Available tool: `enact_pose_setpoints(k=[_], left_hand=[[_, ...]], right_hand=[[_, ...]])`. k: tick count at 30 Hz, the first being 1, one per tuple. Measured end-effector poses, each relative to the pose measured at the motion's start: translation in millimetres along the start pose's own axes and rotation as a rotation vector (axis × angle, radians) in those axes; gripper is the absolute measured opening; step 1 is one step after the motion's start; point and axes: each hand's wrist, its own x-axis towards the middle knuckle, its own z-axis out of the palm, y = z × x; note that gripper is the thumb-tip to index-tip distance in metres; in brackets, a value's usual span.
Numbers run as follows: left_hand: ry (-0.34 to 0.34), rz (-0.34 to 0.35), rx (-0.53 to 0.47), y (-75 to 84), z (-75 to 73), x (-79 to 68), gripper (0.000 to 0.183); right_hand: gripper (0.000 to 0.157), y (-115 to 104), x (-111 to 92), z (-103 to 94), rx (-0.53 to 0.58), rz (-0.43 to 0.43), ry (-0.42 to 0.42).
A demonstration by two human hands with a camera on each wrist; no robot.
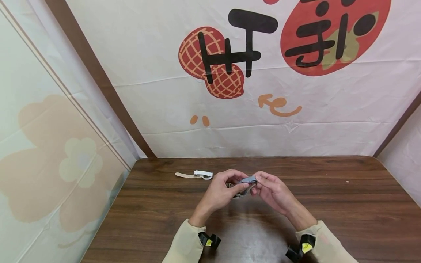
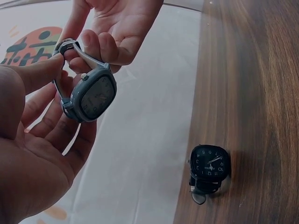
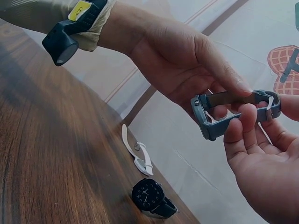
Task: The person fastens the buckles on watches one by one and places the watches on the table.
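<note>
A blue-grey wristwatch (image 1: 249, 179) is held up between both hands above the table, its strap bent round into a loop. My left hand (image 1: 221, 189) grips the strap near the square case, thumb on the band and fingers beneath. With thumb and fingers, my right hand (image 1: 273, 193) pinches the strap at its buckle end. The metal buckle (image 3: 269, 108) shows close to the right fingertips in the right wrist view. In the left wrist view the dark watch face (image 2: 99, 97) is turned towards the camera.
A white watch (image 1: 203, 174) lies on the brown wooden table (image 1: 148, 219), left of the hands. A black watch (image 3: 147, 194) lies near it in the right wrist view; the hands hide it from the head view. A printed curtain (image 1: 158, 109) hangs behind the table.
</note>
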Motion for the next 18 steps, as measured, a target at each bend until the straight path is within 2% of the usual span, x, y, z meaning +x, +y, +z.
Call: enact_pose_setpoints(k=[6, 18], left_hand=[[0.016, 0.005, 0.013, -19.7, 3.8, 5.1, 0.016], [0.016, 0.057, 0.025, -22.0, 3.0, 4.9, 0.013]], right_hand=[[0.03, -1.0, -0.5, 0.4, -0.014, -0.001, 0.011], [0.029, -2.3, -0.7, 2.1, -0.031, 0.006, 0.027]])
